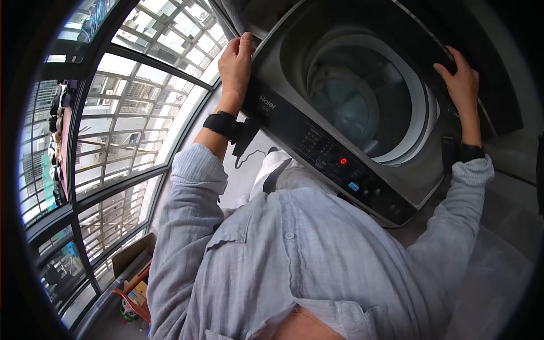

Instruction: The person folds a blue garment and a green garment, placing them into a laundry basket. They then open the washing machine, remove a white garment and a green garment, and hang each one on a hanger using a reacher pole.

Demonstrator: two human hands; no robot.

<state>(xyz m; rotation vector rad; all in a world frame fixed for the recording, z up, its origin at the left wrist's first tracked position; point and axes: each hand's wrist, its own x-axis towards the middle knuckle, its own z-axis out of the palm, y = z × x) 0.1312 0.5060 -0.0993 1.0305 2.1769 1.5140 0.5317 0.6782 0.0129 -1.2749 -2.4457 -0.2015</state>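
Note:
A dark top-loading washing machine (294, 122) stands at an angle with its top open. Its drum (357, 102) shows a pale, bluish inside; whether there is water in it is hard to tell. Red and blue lights glow on the control panel (334, 156). My left hand (236, 61) is closed on the machine's left edge, thumb uppermost, with a black band on the wrist. At the machine's right edge, by the raised dark lid (419, 25), my right hand (460, 76) grips the rim, its thumb and forefinger showing and the other fingers partly hidden.
Barred windows (130, 119) line the left side. A box with a red-handled item (136, 289) sits at the lower left. Near my left wrist a thin dark cord (249, 157) hangs. Some white cloth (273, 170) lies between my body and the machine.

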